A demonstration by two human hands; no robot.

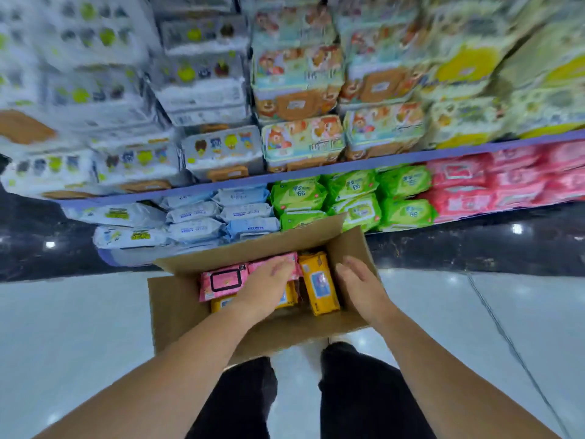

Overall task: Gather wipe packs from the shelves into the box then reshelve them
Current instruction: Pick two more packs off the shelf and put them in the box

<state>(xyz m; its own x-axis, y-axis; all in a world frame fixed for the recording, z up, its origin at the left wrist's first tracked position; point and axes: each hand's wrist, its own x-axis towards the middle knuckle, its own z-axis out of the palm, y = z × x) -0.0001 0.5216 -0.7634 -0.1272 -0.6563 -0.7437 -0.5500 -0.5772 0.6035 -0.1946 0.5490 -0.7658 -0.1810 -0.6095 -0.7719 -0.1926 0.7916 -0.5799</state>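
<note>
Open cardboard box (177,312) sits on the pale floor (79,343), near the shelf (348,166). Inside: pink wipe pack (223,280) at left, a second pink pack (262,263) beside it, yellow pack (318,285) on edge at right, and more yellow underneath. Left hand (269,286) is flat, fingers straight, lying on the second pink pack. Right hand (357,285) is inside the box by the right wall, fingers relaxed, holding nothing, just beside the yellow pack. Green packs (351,198) and pale blue packs (221,217) fill the low shelf beyond.
</note>
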